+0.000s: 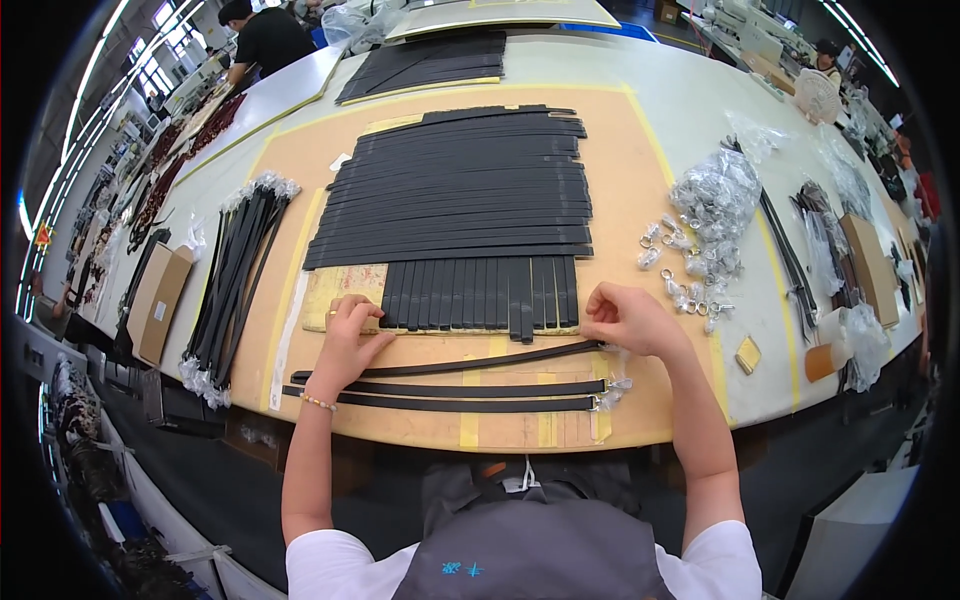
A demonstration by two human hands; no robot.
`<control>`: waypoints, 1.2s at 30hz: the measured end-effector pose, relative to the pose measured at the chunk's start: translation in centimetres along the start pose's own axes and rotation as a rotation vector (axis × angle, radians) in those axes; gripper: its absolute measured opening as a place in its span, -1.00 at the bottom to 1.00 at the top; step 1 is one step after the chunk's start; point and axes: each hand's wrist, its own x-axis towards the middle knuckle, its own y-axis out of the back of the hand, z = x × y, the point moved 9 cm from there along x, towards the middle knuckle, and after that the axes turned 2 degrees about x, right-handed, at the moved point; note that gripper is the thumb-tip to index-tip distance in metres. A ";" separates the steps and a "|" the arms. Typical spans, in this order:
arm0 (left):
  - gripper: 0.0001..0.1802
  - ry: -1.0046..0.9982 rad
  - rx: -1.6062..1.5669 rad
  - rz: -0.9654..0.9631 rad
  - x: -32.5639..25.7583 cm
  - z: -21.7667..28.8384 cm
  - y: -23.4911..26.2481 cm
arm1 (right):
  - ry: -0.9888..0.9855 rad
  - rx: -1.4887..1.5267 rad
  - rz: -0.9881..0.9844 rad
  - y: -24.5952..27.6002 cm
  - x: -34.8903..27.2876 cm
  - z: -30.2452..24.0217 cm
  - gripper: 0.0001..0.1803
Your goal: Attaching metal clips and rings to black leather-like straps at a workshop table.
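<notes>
Short strips, head view: it would seem best for the row of short black strips (480,293), at the centre of the frame, to be squared by light fingertip pressure, with edges parallel and no overlaps; the one strip that juts below the others, right of centre, could be levelled.
Yellow board: the yellow board (345,285) beneath would best be steadied, so that the row is not skewed.
Upper loose strap: the upper loose strap (480,362), tilted across the lower centre, should be handled gently; its right end lies just below the right hand (606,318).
Lower straps: two lower straps (470,393) are laid nearly parallel beneath it; their clear-wrapped metal ends (612,392) should be guarded against snagging.
Left-hand fingers: the left hand (352,325), left of centre, is loosely spread, thumb apart; the board's lower left part is met by the fingertips, near the row's first strip, and nothing is seen gripped.
Right-hand fingers: these are curled at the board's lower right corner, thumb and forefinger drawn close; whether anything thin is pinched cannot be told.
</notes>
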 end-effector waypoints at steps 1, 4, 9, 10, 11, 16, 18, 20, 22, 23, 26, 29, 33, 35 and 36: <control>-0.66 0.029 -0.041 -0.023 0.3 -1.0 -0.3 | -0.013 -0.015 -0.066 -0.9 0.2 0.0 -0.70; -0.60 0.050 -0.051 -0.062 0.5 -2.4 -0.8 | -0.015 -0.124 -0.037 -2.2 0.5 -0.8 -0.69; -0.58 0.036 -0.021 -0.056 1.6 -3.1 -1.6 | 0.026 -0.205 0.093 -1.9 0.9 -1.3 -0.70; -0.58 0.041 0.006 -0.032 2.0 -3.5 -1.6 | 0.028 -0.205 0.097 -2.0 1.3 -1.3 -0.70; -0.58 0.046 0.033 -0.007 2.5 -3.9 -1.6 | 0.040 -0.198 0.148 -1.7 1.8 -1.5 -0.70; -0.57 0.084 0.163 0.067 3.7 -4.9 -1.3 | -0.112 0.061 0.072 -1.0 6.5 0.6 -0.61; -0.56 0.053 0.202 0.116 4.2 -2.7 -2.0 | -0.051 0.078 0.283 2.2 8.4 2.0 -0.58; -0.55 -0.050 0.015 0.026 3.4 2.0 -4.1 | -0.010 0.085 0.510 5.6 9.6 4.9 -0.56; -0.48 -0.070 -0.062 -0.161 1.1 6.5 -5.1 | -0.064 0.029 0.612 7.0 10.7 6.3 -0.53; -0.40 -0.096 -0.018 -0.222 -0.7 7.3 -5.2 | -0.082 0.033 0.591 6.4 11.4 5.5 -0.55; -0.24 -0.088 0.141 -0.381 -3.9 8.2 -5.8 | -0.134 0.033 0.549 4.4 13.8 4.8 -0.59; -0.21 -0.155 0.253 -0.442 -3.5 8.5 -6.5 | -0.132 0.083 0.558 3.9 14.0 5.2 -0.64; -0.19 -0.239 0.285 -0.503 -1.8 8.6 -7.7 | -0.109 0.249 0.574 4.0 13.0 7.0 -0.66; -0.19 -0.241 0.251 -0.518 -1.7 8.7 -7.7 | -0.105 0.231 0.630 4.5 12.2 6.3 -0.66; -0.19 -0.231 0.217 -0.535 -1.7 8.6 -7.8 | -0.166 0.190 0.619 4.4 12.2 6.2 -0.67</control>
